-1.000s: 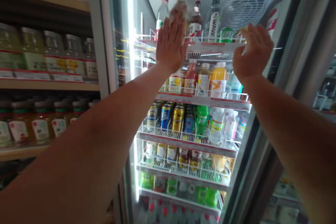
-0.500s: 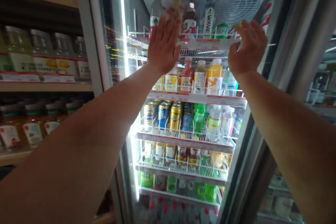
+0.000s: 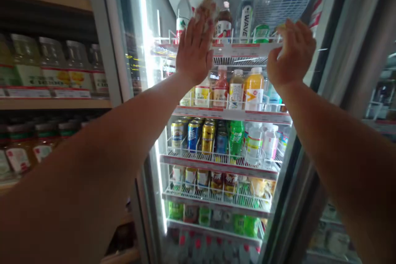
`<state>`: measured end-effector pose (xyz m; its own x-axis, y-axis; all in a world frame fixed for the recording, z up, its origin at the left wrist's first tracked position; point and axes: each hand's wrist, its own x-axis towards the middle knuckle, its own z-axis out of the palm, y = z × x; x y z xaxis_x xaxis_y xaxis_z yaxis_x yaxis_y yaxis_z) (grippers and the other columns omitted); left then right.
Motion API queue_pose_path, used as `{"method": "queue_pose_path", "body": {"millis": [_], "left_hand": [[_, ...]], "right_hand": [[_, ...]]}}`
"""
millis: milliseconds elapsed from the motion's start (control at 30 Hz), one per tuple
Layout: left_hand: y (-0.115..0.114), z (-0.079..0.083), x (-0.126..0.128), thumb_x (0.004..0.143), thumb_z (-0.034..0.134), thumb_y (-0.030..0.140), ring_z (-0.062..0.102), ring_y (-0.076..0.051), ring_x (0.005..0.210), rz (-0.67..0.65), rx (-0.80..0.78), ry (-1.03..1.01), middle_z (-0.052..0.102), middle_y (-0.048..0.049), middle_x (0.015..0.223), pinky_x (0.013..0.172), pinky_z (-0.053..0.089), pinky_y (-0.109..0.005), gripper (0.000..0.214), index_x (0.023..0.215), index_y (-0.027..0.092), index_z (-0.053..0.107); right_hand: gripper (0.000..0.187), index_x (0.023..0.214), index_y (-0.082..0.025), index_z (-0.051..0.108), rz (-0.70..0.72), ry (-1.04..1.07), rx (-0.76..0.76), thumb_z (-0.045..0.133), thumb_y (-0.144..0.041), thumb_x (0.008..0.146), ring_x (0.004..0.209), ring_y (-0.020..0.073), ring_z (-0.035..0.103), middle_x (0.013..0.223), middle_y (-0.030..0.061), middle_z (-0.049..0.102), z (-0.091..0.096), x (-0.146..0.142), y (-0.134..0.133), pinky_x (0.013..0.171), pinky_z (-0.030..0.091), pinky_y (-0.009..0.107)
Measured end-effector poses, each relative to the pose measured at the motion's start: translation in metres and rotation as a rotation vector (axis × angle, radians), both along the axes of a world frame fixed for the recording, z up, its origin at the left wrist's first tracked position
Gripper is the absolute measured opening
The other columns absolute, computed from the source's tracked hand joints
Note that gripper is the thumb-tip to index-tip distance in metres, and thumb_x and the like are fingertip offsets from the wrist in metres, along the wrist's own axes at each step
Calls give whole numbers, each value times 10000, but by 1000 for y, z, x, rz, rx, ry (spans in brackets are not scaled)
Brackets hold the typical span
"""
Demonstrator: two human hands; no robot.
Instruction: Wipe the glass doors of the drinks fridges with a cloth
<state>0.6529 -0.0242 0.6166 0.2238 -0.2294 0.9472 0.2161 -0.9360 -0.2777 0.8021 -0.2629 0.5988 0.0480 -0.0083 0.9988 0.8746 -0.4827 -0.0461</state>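
Observation:
In front of the upper fridge shelves, my left hand is raised with its back to me, fingers stretched upward and close together. A brownish, partly see-through, blurred thing shows at its fingertips; whether the hand holds it cannot be told. My right hand is raised at the right, fingers bent and thumb apart. By its fingertips is a small yellowish patch I cannot make out. Between the hands stand a dark bottle with a white label, a WAVE bottle and a green-labelled container.
A red-capped bottle stands on the top shelf's left. Below are juice bottles, cans and a green bottle behind wire rails. A round white grille is at the back. At left, wooden shelves hold more bottles.
The blurred thing at my left fingertips shows a little more clearly. Both hands stay raised in nearly the same places, and the view has shifted slightly.

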Motion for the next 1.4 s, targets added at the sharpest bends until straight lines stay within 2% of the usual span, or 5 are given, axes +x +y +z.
{"method": "queue_pose_path", "body": {"millis": [267,733,900,1067,1400], "left_hand": [[-39,-15,3,972,376,496,143,-238,1596,-79,393,447,258,111,1677,1340,38,-501,644,1596,333,381],[-124,-8,65,1077,404,347,89,-258,1599,-182,-375,-126,234,23,1699,1355,102,-465,536,1605,259,372],[-156,-16,50,1046,113,234,282,-282,1493,169,-10,-198,407,-38,1627,1160,367,-434,616,1459,186,567],[-105,-34,4,1009,-86,304,213,-168,1553,-48,247,-73,318,-172,1655,1209,291,-360,747,1561,-51,271],[59,-58,-67,1053,176,617,28,-184,1605,172,16,29,43,126,1724,1325,-36,-460,668,1639,300,216]], "right_hand": [[536,1414,-254,539,-55,46,-21,440,-129,902,1542,235,314,1608,2,449,0,-11,-1,1296,233,511],[710,1628,-428,184,-94,-179,-303,441,-458,967,1576,226,238,1660,-140,318,-10,-23,-6,1293,192,502],[631,1630,-301,267,-123,-348,-279,392,-423,1023,1477,248,408,1648,-48,390,-7,-7,-2,1226,335,492],[595,1545,-227,426,-87,-362,-249,546,-380,982,1451,290,447,1617,-5,447,-8,-9,-3,1230,370,538],[575,1510,-166,480,-94,-266,-199,587,-304,963,1505,305,387,1633,72,416,-1,-3,0,1259,331,534]]}}
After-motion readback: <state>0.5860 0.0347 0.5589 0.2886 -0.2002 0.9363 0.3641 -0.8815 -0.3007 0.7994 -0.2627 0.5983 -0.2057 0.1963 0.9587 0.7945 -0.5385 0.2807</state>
